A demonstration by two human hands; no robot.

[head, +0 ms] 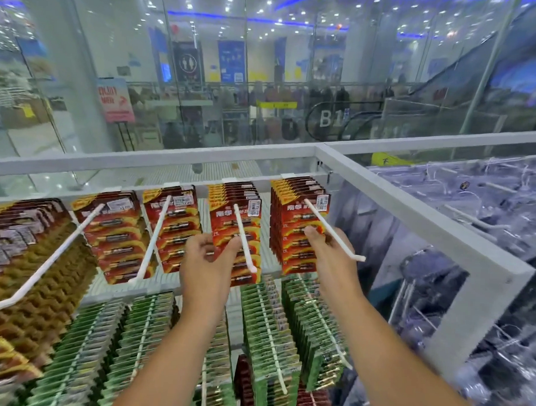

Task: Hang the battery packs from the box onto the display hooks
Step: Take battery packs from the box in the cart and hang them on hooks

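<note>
Red battery packs hang in stacks on white display hooks along the top row. My left hand pinches the front red battery pack on the third hook, thumb and fingers at its left edge. My right hand reaches up to the rightmost stack of red packs, fingers curled against its front pack under the white hook. Whether that hand grips the pack is unclear. No box is in view.
Two more red stacks hang to the left on long white hooks. Green packs fill the row below, brown packs the far left. A white metal frame borders the rack on the right, with plastic-wrapped goods beyond.
</note>
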